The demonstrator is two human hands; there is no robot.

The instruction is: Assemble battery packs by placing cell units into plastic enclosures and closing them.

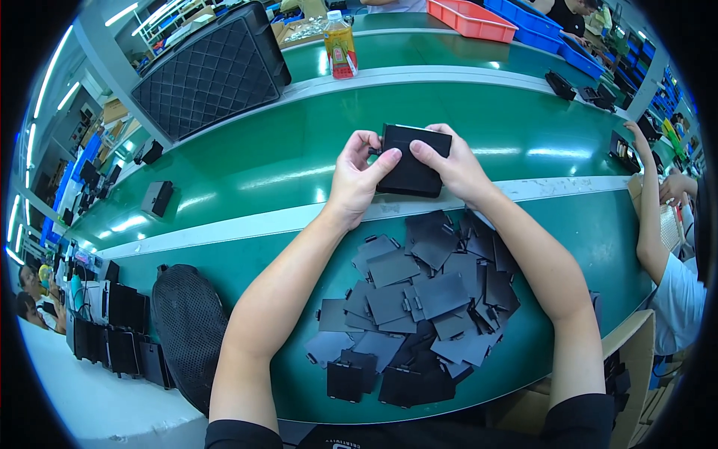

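Observation:
A black, flat rectangular box-like case (411, 166) is held up in front of me, above the white rail at the table's far side. My left hand (357, 173) grips its left side, thumb on the front face, with a small dark piece by the fingers. My right hand (454, 166) holds the upper right corner, its thumb pressed on the same face. What the case has on its back is hidden. Below, between my forearms, lies a loose pile of thin black plastic cover plates (439, 294) with small tabs on their edges.
A black mesh item (188, 329) lies beside my left forearm. Beyond the rail a green conveyor belt (284, 150) carries a small black box (157, 198). Farther off stand a quilted black case (209, 75), a drink bottle (340, 46) and a red tray (471, 19). Another person's arm (649, 202) reaches in at right.

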